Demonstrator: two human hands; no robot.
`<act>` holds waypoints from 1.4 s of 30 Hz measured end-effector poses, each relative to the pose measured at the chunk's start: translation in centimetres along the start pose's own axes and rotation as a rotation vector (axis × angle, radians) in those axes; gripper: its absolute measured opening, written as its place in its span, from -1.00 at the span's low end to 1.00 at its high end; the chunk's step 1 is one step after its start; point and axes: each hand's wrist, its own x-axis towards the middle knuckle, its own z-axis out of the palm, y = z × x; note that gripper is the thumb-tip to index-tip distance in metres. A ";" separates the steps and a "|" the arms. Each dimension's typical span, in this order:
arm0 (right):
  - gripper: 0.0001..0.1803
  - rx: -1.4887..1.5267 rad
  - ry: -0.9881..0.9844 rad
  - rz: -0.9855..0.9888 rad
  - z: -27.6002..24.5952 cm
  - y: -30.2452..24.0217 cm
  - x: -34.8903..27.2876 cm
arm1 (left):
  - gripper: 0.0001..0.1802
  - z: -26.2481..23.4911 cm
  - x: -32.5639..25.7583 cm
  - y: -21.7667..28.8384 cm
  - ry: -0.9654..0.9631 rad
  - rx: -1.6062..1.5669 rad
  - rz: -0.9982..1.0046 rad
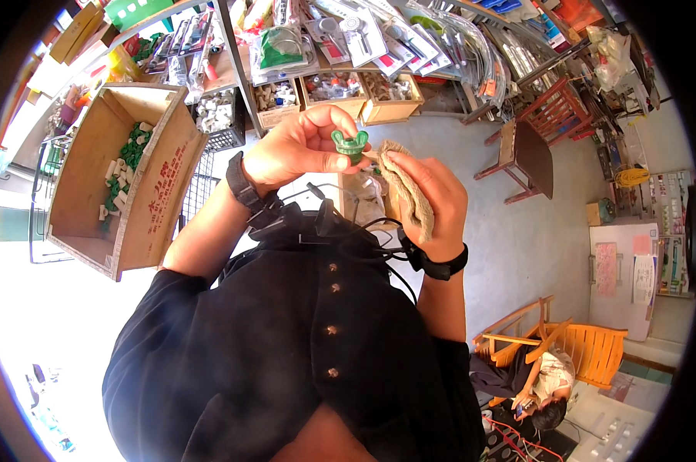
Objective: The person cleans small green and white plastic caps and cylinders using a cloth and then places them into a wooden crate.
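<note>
Before my chest, my left hand [296, 151] is closed on a small green plastic pipe fitting [349, 145] with two rounded ears, gripped between thumb and fingers. My right hand [440, 202] is closed on a folded tan cloth [414, 202], whose upper end comes up beside the fitting; whether they touch I cannot tell. Left of my left arm, a wooden crate [149, 181] contains several green fittings [136, 146] and off-white fittings [118, 173]. Below my hands, partly hidden by them, a box [352, 202] holds small pieces in clear plastic.
Shelves with packaged hardware [363, 38] and open wooden boxes [390, 112] line the far side. A dark wooden chair [529, 154] stands at right. At lower right, a person [556, 377] sits on a yellow wooden chair [594, 350]. Black cables [379, 223] hang near my wrists.
</note>
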 end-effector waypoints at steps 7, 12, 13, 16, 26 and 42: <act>-0.56 0.012 -0.012 -0.079 1.4 -0.1 0.1 | -0.61 -0.5 -0.2 -0.5 -0.074 0.091 0.017; -0.56 0.040 0.000 -0.013 1.1 0.2 0.1 | -0.64 -0.6 -0.3 -0.4 -0.067 0.123 0.007; -0.55 0.039 0.013 -0.025 1.0 0.1 0.2 | -0.65 -0.4 -0.2 -0.4 -0.072 0.117 0.012; -0.55 0.080 0.057 -0.071 1.6 -0.1 0.6 | -0.68 -0.3 0.1 -0.6 -0.084 0.133 0.031; -0.54 0.018 0.099 -0.059 1.7 0.1 0.6 | -0.72 0.2 0.5 0.2 -0.065 0.016 0.054; -0.61 -0.169 0.056 -0.249 1.8 -0.8 0.7 | -0.77 0.7 0.3 -0.8 -0.042 -0.133 -0.047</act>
